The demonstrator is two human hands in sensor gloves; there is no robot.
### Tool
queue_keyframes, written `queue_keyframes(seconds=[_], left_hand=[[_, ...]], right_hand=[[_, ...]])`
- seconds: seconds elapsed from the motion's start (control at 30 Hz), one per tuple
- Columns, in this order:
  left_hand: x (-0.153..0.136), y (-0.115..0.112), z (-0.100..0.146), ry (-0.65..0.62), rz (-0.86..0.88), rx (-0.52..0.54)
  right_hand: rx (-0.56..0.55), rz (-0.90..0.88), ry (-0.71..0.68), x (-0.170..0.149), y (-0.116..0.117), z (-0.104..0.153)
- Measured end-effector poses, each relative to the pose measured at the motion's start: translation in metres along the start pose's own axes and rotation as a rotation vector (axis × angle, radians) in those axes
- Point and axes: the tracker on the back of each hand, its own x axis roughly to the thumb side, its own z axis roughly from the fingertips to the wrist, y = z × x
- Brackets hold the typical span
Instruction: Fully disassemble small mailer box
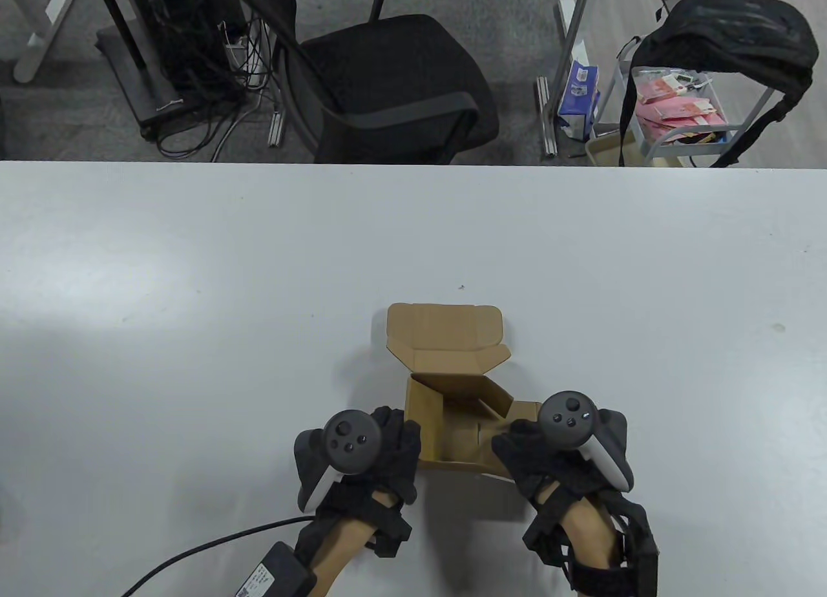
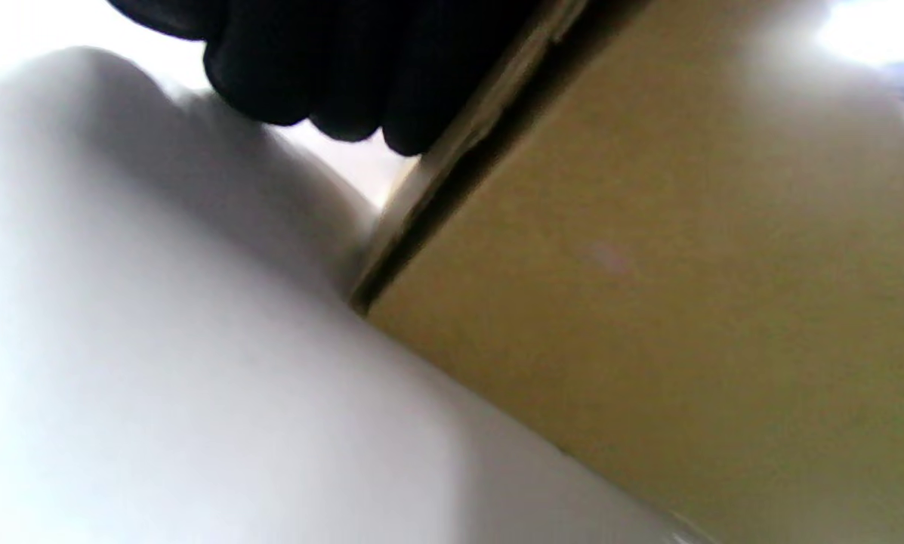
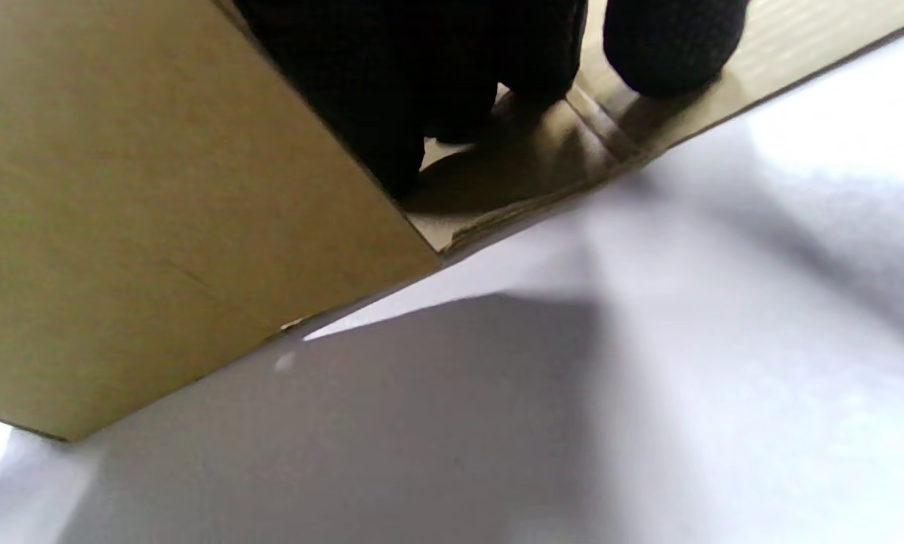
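A small brown cardboard mailer box [image 1: 452, 422] stands on the white table [image 1: 194, 300] near the front edge, its lid [image 1: 446, 335] folded open away from me. My left hand [image 1: 394, 445] rests against the box's left wall; its fingers [image 2: 331, 83] lie along the wall's top edge in the left wrist view, where the box [image 2: 648, 302] fills the right side. My right hand [image 1: 520, 448] holds the box's right side, where the side flap [image 1: 523, 411] leans outward. In the right wrist view its fingers [image 3: 671, 53] press on that flap [image 3: 572, 151], beside the box [image 3: 157, 227].
A black cable and power adapter [image 1: 274, 574] lie at the table's front left. Beyond the far edge stand a black office chair [image 1: 394, 86] and a cart [image 1: 685, 112] with a black bag on it.
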Motion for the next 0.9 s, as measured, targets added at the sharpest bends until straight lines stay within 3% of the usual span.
queue_keyframes(seconds=[0.23,0.3,0.33,0.4,0.43,0.5,0.6,0.67,0.9], left_hand=[[-0.008,0.008,0.001,-0.013,0.053,0.026],[0.001,0.018,0.008,-0.113,0.030,0.157],[0.010,0.024,0.011,-0.222,-0.026,0.241],[0.035,0.032,0.014,-0.468,-0.163,0.255],[0.052,0.033,0.014,-0.573,-0.259,0.190],[0.081,0.029,0.012,-0.645,-0.375,0.052],[0.113,0.012,-0.004,-0.610,-0.511,-0.220],[0.122,-0.003,-0.016,-0.565,-0.576,-0.331],[0.108,-0.053,-0.040,-0.468,-0.614,-0.514]], right_hand=[[0.000,-0.005,-0.003,-0.001,0.001,0.001],[0.003,-0.010,0.000,-0.002,0.001,0.001],[0.004,-0.017,0.002,-0.002,0.000,0.001],[0.006,-0.022,0.005,-0.002,0.000,0.000],[0.006,-0.025,0.007,-0.003,0.000,0.000],[0.010,-0.037,0.009,-0.004,0.000,0.000],[0.023,-0.041,0.012,-0.006,0.000,-0.001],[0.030,-0.043,0.012,-0.007,0.001,-0.001],[0.040,-0.026,0.015,-0.007,0.000,-0.001]])
